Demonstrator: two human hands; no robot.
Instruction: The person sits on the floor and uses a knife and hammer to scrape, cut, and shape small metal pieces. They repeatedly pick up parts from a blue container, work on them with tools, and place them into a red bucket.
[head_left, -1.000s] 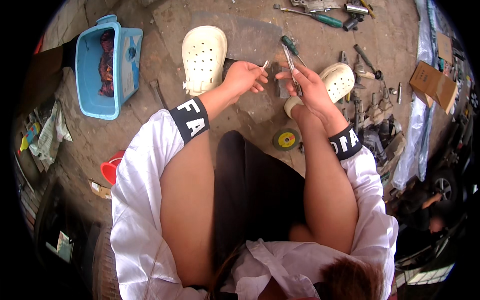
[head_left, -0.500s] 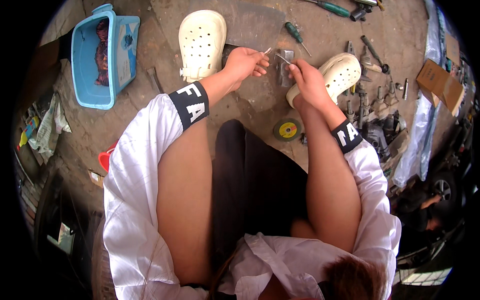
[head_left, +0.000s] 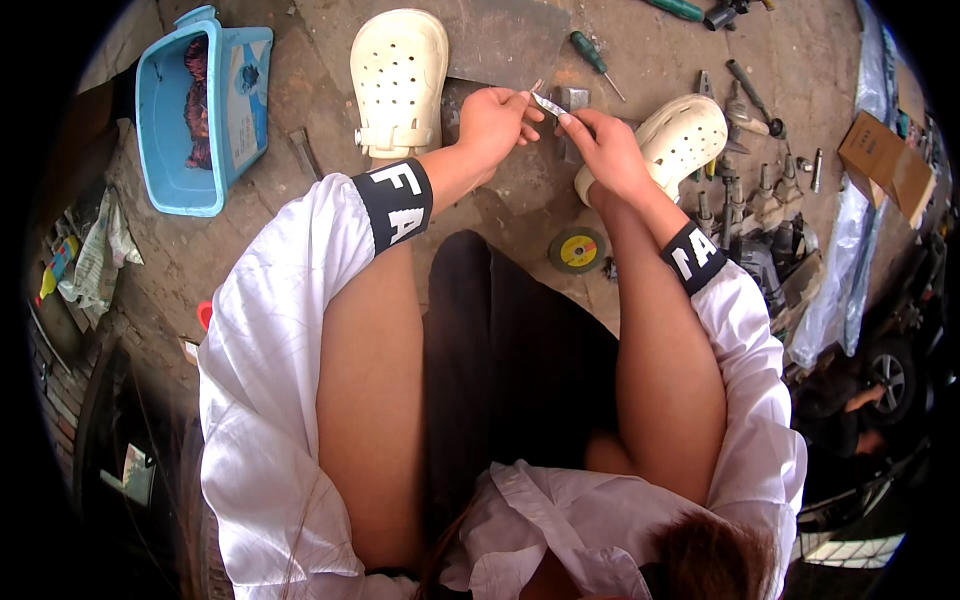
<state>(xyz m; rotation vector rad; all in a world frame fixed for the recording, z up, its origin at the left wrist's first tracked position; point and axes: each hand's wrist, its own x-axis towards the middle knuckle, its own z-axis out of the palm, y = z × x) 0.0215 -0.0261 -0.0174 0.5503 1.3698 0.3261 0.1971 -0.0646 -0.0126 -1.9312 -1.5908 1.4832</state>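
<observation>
My left hand is closed, pinching a small thin piece whose kind is too small to tell. My right hand grips a slim silvery metal tool, its pointed end against or very close to the small piece at my left fingertips. Whether the two touch cannot be made out. Just beyond my right fingers, a grey metal block rests on the floor, partly hidden by them. Both hands are held between my cream clogs, above the ground.
A blue plastic basin with dark reddish cloth stands at far left. Near my right foot lies a cutting disc. Beyond are a green-handled screwdriver and a metal sheet. Metal parts, a cardboard box and a person's arm are at right.
My hands have come closer together. The silvery tool has swung its tip across to the small piece in my left fingers, and more of its flat side shows.
</observation>
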